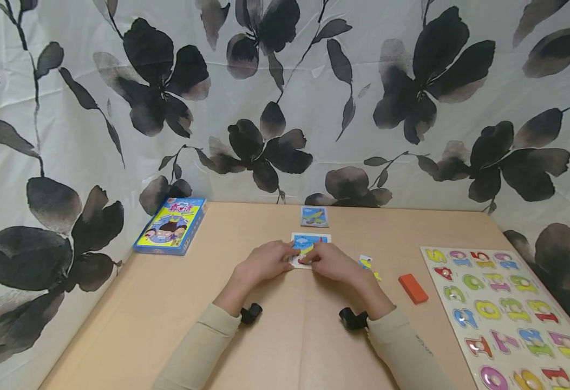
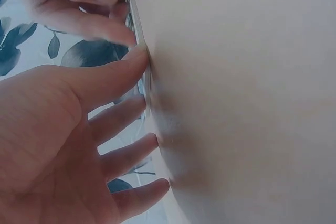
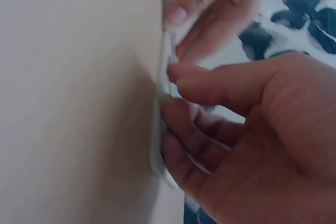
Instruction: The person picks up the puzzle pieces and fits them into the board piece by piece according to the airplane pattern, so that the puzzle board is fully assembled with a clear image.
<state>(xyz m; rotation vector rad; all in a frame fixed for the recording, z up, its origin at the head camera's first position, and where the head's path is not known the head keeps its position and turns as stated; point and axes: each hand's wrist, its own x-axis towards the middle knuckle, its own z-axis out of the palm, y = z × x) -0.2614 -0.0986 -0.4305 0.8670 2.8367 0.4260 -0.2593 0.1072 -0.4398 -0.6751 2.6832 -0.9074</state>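
A small jigsaw puzzle board (image 1: 309, 238) with a blue picture and white border lies flat on the table in the head view. My left hand (image 1: 271, 259) rests at its left side, thumb on the edge and the other fingers spread fairly straight, as the left wrist view shows. Over the board's right part, my right hand (image 1: 335, 261) bends its fingers and pinches a small puzzle piece, mostly hidden by the fingertips. In the right wrist view the curled lower fingers of this hand touch the white board edge (image 3: 156, 150). Loose puzzle pieces (image 1: 365, 262) lie beside the right wrist.
Behind the board sits a small picture stack (image 1: 314, 216). A blue and yellow box (image 1: 170, 226) stands at the back left. To the right lie an orange block (image 1: 413, 288) and a large sheet of colourful numbers (image 1: 504, 303). A floral curtain (image 1: 275, 97) hangs behind the table.
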